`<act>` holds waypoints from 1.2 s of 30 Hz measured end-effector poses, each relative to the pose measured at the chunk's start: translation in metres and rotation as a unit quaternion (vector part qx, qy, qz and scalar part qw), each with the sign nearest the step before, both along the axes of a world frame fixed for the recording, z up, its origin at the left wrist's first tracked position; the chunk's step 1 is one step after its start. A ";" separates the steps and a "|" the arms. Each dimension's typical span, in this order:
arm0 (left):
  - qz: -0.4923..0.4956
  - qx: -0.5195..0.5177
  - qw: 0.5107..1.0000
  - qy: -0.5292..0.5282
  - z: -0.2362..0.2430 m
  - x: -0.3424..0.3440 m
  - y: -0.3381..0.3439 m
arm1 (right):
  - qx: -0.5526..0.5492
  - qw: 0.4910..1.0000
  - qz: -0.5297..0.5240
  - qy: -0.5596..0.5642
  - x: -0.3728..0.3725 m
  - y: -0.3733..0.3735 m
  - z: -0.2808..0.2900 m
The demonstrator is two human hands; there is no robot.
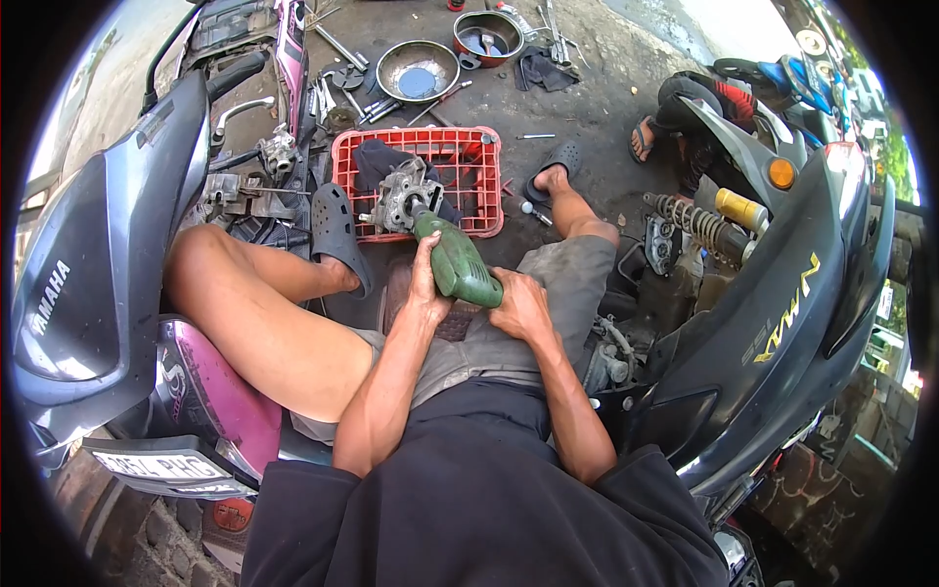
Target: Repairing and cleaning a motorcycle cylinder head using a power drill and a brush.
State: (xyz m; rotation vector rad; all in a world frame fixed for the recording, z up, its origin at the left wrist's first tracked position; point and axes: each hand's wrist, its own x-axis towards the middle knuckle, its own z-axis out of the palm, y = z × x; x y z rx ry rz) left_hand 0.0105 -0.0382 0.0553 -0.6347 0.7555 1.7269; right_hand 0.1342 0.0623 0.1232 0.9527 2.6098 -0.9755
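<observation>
A green power tool sits between my two hands over my lap. My left hand grips its near left side, and my right hand is wrapped round its back end at the right. The tool's narrow front end meets a grey cast-metal engine part, where my view of the exact contact is unclear. That part rests at a red plastic crate, with dark cloth beneath and behind it.
Scooters flank me left and right. Loose metal parts lie by my left foot, tools and two pans beyond the crate. At upper right another person's leg is beside a shock absorber.
</observation>
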 end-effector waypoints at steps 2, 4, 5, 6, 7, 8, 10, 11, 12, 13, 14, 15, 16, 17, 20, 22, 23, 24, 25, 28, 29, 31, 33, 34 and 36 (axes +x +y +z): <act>0.000 0.002 1.000 -0.003 0.001 0.000 0.000 | 0.000 1.000 0.000 -0.003 0.000 0.000 0.001; 0.001 0.005 1.000 -0.001 0.001 0.000 0.001 | -0.001 1.000 -0.001 -0.006 -0.001 0.001 0.004; 0.000 0.005 1.000 -0.001 0.001 0.001 0.000 | -0.002 1.000 0.000 -0.012 -0.002 0.001 0.005; 0.001 0.007 1.000 0.002 0.001 0.001 0.000 | -0.003 1.000 0.000 -0.017 -0.002 0.001 0.006; 0.002 0.009 1.000 0.006 0.001 0.001 0.000 | -0.003 1.000 0.000 -0.018 -0.002 0.001 0.006; 0.002 0.009 1.000 0.005 0.001 0.001 0.001 | 0.000 1.000 -0.002 -0.013 -0.001 0.001 0.006; 0.002 0.008 1.000 0.007 0.001 0.001 0.000 | 0.003 1.000 -0.002 -0.009 -0.001 0.001 0.004; 0.003 0.007 1.000 0.007 0.002 0.001 0.000 | 0.005 1.000 -0.001 -0.020 0.000 0.001 0.001; 0.003 0.004 1.000 0.007 0.002 0.001 0.001 | 0.008 0.999 0.001 -0.032 0.000 0.001 0.000; 0.003 0.001 1.000 0.007 0.002 0.001 0.001 | 0.007 0.999 0.002 -0.031 0.000 0.001 0.000; 0.004 0.001 1.000 0.007 0.001 0.001 0.001 | 0.005 1.000 -0.003 -0.022 0.000 0.000 0.000; 0.004 0.007 1.000 0.007 -0.001 0.001 0.001 | 0.004 1.000 -0.009 -0.013 -0.001 -0.001 0.000; 0.003 0.014 1.000 0.006 -0.003 0.001 0.000 | 0.003 1.000 -0.007 -0.013 -0.001 -0.001 0.001; 0.004 0.014 1.000 0.007 -0.004 0.001 0.000 | 0.003 1.000 -0.007 -0.018 -0.002 -0.001 0.001; 0.006 0.012 1.000 0.003 -0.004 0.001 0.000 | 0.003 1.000 0.000 -0.027 -0.002 0.000 0.003; 0.002 0.017 1.000 0.009 -0.002 0.001 0.000 | 0.001 1.000 0.005 -0.030 -0.002 0.002 0.003; 0.003 0.016 1.000 0.010 -0.003 0.001 0.000 | -0.015 0.999 0.018 -0.042 -0.002 0.004 0.004; 0.002 0.012 1.000 0.011 -0.004 0.000 -0.001 | -0.031 0.998 0.031 -0.054 -0.002 0.006 0.004; 0.000 0.009 1.000 0.012 -0.004 0.000 -0.001 | -0.032 0.998 0.032 -0.053 -0.001 0.008 0.004; 0.004 0.015 1.000 0.003 -0.002 0.000 0.000 | -0.069 0.997 0.039 -0.016 -0.001 0.013 0.002; 0.004 0.016 1.000 0.003 -0.001 0.000 0.000 | -0.085 0.995 0.059 -0.015 -0.003 0.018 -0.001; 0.004 0.018 1.000 0.008 0.002 0.001 0.000 | -0.100 0.992 0.081 -0.013 -0.006 0.020 -0.002; 0.006 0.023 1.000 0.008 -0.002 0.000 -0.002 | -0.106 0.991 0.072 -0.043 -0.011 0.018 0.000; 0.008 0.030 0.999 0.006 -0.001 0.000 -0.002 | -0.106 0.991 0.073 -0.043 -0.013 0.015 0.004; 0.006 0.026 1.000 0.004 -0.001 0.000 -0.001 | -0.069 0.993 0.033 -0.089 -0.015 0.008 0.011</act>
